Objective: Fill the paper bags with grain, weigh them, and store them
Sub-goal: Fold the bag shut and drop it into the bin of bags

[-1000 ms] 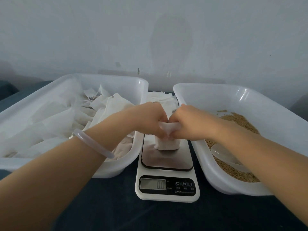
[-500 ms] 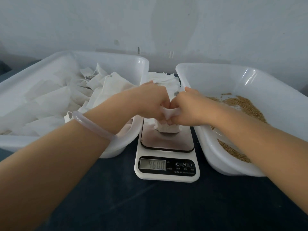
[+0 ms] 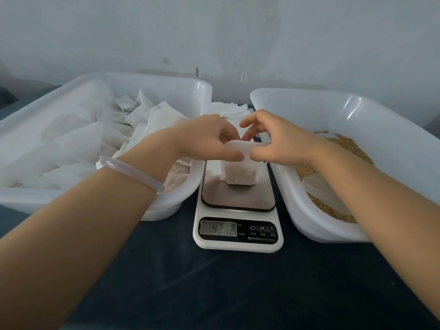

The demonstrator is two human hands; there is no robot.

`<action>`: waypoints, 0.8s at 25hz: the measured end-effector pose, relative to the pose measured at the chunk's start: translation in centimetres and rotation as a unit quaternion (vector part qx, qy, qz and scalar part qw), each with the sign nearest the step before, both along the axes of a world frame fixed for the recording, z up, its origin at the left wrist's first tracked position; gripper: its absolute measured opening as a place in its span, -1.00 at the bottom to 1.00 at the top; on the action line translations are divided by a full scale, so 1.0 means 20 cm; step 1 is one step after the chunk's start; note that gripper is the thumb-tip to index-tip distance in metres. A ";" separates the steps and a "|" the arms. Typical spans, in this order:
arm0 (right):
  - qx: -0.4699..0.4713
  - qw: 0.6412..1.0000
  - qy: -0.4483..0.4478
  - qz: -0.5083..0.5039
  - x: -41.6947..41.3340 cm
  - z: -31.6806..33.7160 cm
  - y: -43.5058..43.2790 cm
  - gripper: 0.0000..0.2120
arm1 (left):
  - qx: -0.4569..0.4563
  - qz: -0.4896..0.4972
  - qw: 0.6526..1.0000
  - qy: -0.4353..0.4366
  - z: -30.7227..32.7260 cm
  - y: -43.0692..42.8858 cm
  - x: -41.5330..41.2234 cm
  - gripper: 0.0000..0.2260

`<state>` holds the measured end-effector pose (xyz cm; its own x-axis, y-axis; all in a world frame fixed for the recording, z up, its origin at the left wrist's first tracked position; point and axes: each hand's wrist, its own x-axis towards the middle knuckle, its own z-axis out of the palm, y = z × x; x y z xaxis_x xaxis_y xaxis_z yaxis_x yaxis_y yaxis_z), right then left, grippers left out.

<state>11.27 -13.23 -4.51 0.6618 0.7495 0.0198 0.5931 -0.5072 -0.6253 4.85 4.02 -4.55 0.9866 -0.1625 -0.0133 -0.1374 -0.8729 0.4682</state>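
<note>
Head view: fingers of left hand (image 3: 209, 139) and right hand (image 3: 281, 145) pinch the paper bag (image 3: 239, 173) standing on the scale (image 3: 238, 203)

Dark blue table (image 3: 226, 294) has a white scale (image 3: 238, 245) in the middle, with the left tub (image 3: 166, 91) and right tub (image 3: 307, 222) just beside it, and some paper bags (image 3: 228, 109) piled behind the scale.

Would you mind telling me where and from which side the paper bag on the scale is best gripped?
I'd pinch the flat, unfilled top edge of the paper bag, from above. Its lower half bulges with grain and stands upright on the scale; the bag tray and grain tray crowd its sides. The left hand and right hand pinch there.
</note>
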 end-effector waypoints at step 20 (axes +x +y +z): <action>-0.093 0.994 -0.054 0.008 0.04 -0.01 -0.01 -0.56 | -0.099 -0.014 0.995 0.016 0.02 0.00 0.00 -0.67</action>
